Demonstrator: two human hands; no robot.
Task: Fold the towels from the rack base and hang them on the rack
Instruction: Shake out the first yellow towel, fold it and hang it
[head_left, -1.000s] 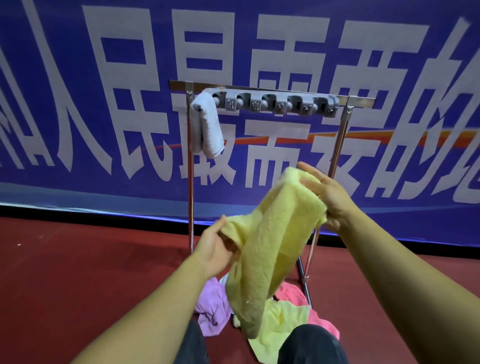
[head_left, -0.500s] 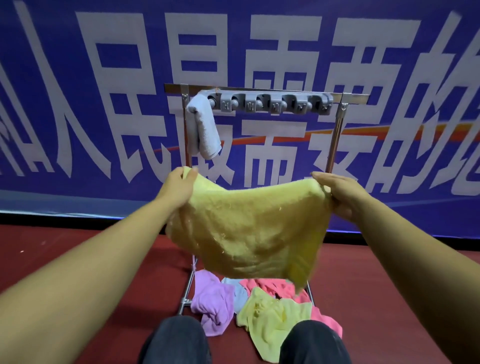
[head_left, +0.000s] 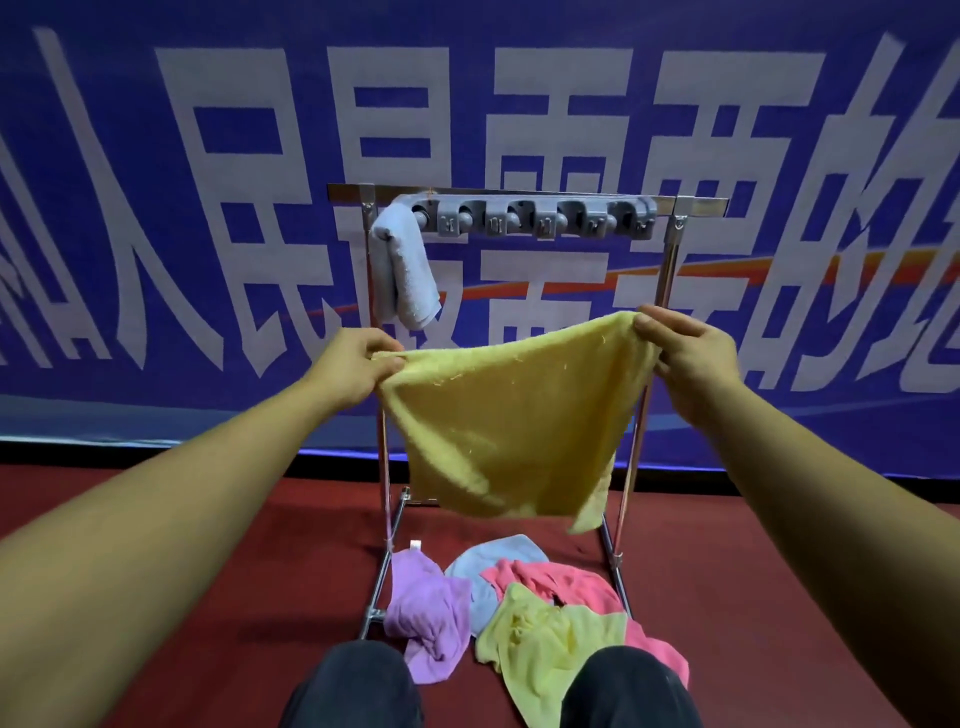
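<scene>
Yellow towel (head_left: 511, 421) spread flat in the air, in front of the rack (head_left: 524, 193), below its top bar & above the base. Left hand (head_left: 353, 366) pinches its left top corner, fingers curled on the cloth; right hand (head_left: 685, 358) pinches the right top corner, a bit higher. Bottom edge hangs loose, lower right corner drooping.

On the rack's grey hook strip (head_left: 524, 218), a folded pale blue towel (head_left: 402, 270) hangs at the left end. On the base, crumpled heap: purple towel (head_left: 428, 608), light blue towel (head_left: 483, 577), pink towel (head_left: 561, 582), 2nd yellow-green towel (head_left: 550, 644), all touching/overlapping. Person's dark knees (head_left: 358, 686) at btm edge. Red floor (head_left: 208, 519), blue banner (head_left: 156, 156) w/ white characters behind.
</scene>
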